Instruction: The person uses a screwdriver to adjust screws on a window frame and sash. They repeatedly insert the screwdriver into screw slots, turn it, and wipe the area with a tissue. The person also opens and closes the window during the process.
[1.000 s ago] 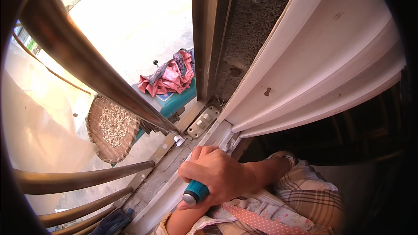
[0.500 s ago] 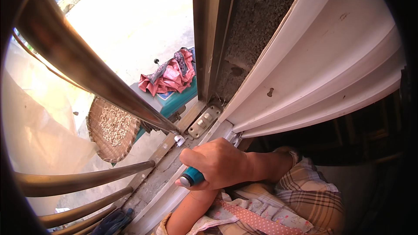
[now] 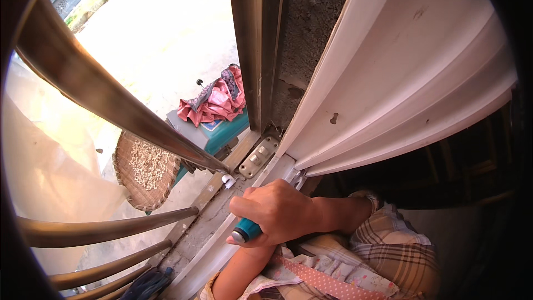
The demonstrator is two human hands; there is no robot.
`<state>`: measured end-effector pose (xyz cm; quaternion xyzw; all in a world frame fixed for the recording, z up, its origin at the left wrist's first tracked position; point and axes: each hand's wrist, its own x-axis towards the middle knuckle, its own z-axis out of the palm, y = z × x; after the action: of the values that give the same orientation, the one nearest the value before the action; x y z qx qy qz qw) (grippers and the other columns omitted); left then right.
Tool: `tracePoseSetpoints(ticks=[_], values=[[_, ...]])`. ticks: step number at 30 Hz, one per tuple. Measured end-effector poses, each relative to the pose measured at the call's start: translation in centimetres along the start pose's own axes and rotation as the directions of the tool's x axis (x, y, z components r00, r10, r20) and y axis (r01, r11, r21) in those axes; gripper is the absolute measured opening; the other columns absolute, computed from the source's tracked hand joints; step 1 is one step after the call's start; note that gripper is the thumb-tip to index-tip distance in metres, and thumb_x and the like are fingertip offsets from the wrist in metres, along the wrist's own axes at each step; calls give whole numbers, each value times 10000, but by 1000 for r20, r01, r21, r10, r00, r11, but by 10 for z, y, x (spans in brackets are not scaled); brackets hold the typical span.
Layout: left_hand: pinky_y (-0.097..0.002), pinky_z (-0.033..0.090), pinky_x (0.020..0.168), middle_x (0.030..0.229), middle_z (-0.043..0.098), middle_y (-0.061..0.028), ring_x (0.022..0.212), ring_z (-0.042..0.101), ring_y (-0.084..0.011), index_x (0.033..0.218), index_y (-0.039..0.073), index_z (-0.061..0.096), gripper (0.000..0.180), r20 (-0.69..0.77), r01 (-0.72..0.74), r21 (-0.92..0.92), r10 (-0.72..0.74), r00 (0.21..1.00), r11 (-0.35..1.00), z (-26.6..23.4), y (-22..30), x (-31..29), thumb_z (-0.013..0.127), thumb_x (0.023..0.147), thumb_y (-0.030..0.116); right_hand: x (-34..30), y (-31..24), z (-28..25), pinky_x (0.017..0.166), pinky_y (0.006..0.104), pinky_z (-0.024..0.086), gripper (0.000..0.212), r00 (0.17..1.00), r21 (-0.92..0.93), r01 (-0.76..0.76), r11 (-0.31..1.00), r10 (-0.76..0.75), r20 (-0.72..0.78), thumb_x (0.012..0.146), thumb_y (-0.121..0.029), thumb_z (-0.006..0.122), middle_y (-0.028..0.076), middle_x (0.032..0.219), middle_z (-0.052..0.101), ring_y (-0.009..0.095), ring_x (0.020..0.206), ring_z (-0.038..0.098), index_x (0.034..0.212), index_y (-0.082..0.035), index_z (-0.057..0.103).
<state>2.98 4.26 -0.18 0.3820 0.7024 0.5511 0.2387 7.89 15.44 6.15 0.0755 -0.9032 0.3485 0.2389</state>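
Note:
My right hand (image 3: 280, 208) is closed around a short teal handle (image 3: 249, 229) with a dark band and a rounded silver end. The far part of this tool is hidden by my fingers, so its kind does not show. My left forearm (image 3: 240, 272) rises from the lower edge and passes under my right hand, which hides most of the left hand. Both hands are over the inner edge of a window sill (image 3: 214, 211). Just beyond them lies a small white plastic piece (image 3: 228, 181), close to an old beige switch plate (image 3: 259, 157).
Metal bars (image 3: 111, 228) cross the window on the left. A ridged white panel (image 3: 383, 94) rises to the right. Dark blue-handled items (image 3: 147, 284) lie at the lower sill. Outside are a woven tray (image 3: 123, 161) of pale pieces and pink cloth (image 3: 219, 103) on a teal-and-grey object.
The view has shifted slightly, moving the upright frame and white panel a little left in the picture. My right hand keeps its grip on the teal handle, nearly in the same place.

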Motion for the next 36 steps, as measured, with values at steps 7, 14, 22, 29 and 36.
tracePoseSetpoints(ticks=[7, 14, 22, 29, 36], values=[[-350, 469, 881, 1062, 604, -131, 1012, 592, -268, 1101, 17, 618, 306, 86, 21, -21, -20, 996, 1000, -3, -1, 2, 627, 863, 210, 3, -19, -5, 562, 392, 475, 384, 998, 147, 55, 988, -52, -19, 855, -380, 738, 87, 625, 516, 318, 558, 568, 813, -66, 522], [-367, 515, 787, 992, 634, -122, 880, 646, -302, 1114, 50, 578, 353, -174, -55, 146, 80, 981, 988, 12, 16, 6, 751, 833, 172, 13, 9, -44, 527, 319, 466, 377, 974, 282, -216, 935, 225, 2, 805, -312, 817, 77, 696, 559, 215, 568, 570, 857, -65, 536], [-408, 531, 710, 929, 656, -128, 879, 672, -356, 1038, 61, 632, 344, -188, -204, 268, 259, 947, 941, 12, 20, 11, 803, 756, 156, 19, 9, -47, 588, 274, 448, 353, 956, 375, -292, 880, 269, 115, 804, -253, 835, 53, 726, 538, 98, 652, 507, 889, -49, 561], [-430, 522, 684, 921, 641, -137, 843, 658, -374, 1080, 60, 617, 281, -253, -182, 440, 316, 914, 879, 7, 4, 3, 719, 819, 87, 29, 13, -32, 614, 257, 448, 304, 964, 484, -262, 835, 198, 180, 834, -232, 814, 26, 733, 544, 72, 701, 511, 894, -39, 586], [-396, 524, 695, 946, 617, -162, 819, 630, -337, 970, 18, 634, 250, -420, -74, 482, 305, 855, 873, -22, 10, -35, 591, 765, -118, 33, 13, -30, 603, 244, 418, 272, 953, 581, -284, 763, 160, 256, 854, -216, 804, -13, 748, 520, 56, 703, 487, 888, -51, 591]])
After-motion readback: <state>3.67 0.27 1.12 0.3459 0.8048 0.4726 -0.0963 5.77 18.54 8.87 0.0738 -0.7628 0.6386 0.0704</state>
